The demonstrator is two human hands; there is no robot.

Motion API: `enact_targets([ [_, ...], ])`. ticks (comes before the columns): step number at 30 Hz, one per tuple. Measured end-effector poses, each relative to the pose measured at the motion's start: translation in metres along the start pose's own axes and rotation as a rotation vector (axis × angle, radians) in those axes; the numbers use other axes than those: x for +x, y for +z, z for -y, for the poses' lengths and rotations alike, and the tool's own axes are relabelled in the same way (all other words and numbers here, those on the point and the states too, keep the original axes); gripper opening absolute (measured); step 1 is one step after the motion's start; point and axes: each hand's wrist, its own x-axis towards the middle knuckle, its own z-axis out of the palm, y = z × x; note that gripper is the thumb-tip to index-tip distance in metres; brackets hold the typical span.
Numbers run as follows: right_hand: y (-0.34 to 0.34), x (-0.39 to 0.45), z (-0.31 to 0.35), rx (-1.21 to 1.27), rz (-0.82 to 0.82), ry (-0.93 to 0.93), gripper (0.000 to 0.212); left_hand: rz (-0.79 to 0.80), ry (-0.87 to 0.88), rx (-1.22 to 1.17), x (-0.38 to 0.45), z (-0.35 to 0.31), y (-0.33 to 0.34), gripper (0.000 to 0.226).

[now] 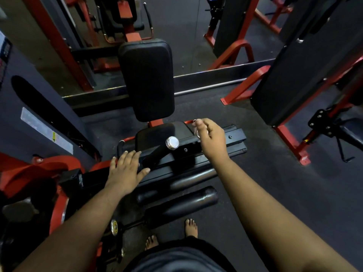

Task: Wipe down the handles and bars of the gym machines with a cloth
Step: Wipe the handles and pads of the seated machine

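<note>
Basically no cloth visible anywhere, so wiping can't be confirmed. Left hand (125, 171) lies spread, flat on the black frame bar (196, 154); it could slip toward the chrome-capped handle (172, 143). Right hand (211, 137) curls around something small and shiny, unclear what. Dim light hides detail.

Black padded backrest (146, 79) and black seat (155, 137) on a red frame (156, 122). A shiny silver knob (172, 143) caps a black bar (155, 156). Black foam rollers (180, 205) lie over a dark grey floor (275, 183). A yellow sticker (53, 136) marks a dark panel (43, 122).
</note>
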Motion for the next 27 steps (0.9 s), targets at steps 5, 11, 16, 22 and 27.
enact_targets([
  [5, -0.001, -0.013, -0.035, 0.052, -0.028, -0.025, 0.075, -0.002, 0.002, -0.002, 0.000, 0.001, -0.001, 0.083],
  [11, 0.001, -0.014, -0.031, 0.146, 0.035, -0.108, 0.082, 0.002, -0.001, -0.015, 0.000, 0.000, -0.001, 0.083],
  [16, -0.001, -0.018, -0.063, -0.043, 0.075, -0.055, 0.086, -0.010, 0.006, -0.001, 0.000, 0.000, -0.002, 0.085],
  [22, -0.015, -0.003, -0.054, 0.095, 0.206, 0.028, 0.098, -0.002, 0.002, 0.006, 0.001, 0.000, 0.000, 0.086],
  [27, -0.008, -0.023, -0.057, -0.023, 0.156, -0.056, 0.099, 0.001, -0.003, 0.011, 0.002, 0.000, 0.000, 0.085],
])
